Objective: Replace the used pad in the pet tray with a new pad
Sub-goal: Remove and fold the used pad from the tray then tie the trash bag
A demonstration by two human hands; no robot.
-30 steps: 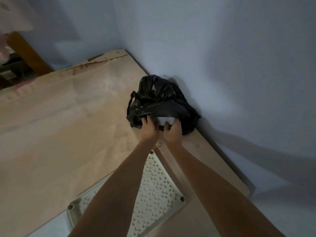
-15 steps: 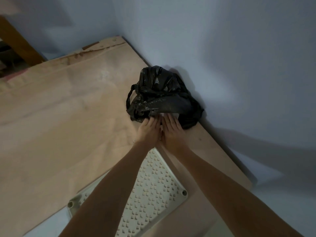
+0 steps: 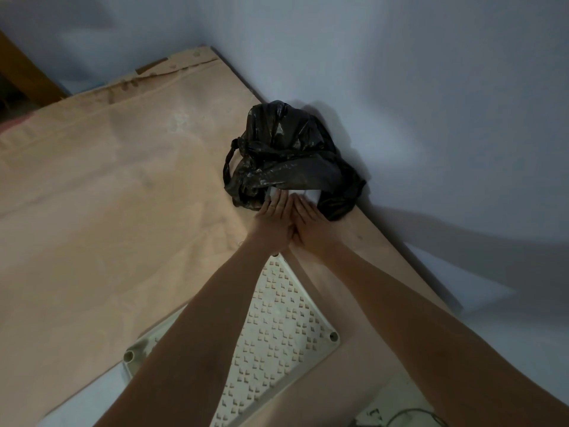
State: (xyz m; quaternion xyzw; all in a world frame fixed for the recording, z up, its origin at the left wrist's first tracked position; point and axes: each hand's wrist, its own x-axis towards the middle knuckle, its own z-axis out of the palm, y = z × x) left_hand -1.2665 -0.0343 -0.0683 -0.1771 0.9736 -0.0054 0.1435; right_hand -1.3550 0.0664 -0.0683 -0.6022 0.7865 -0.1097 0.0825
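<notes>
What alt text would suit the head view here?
Two bare hands, left hand and right hand, press flat side by side on something white at the mouth of a black plastic bag on brown cardboard; a perforated cream tray grid lies nearer.

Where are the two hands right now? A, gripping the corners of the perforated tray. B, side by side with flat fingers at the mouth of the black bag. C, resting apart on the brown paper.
B: the left hand and right hand lie side by side, fingers straight, against the white thing showing in the black bag.
</notes>
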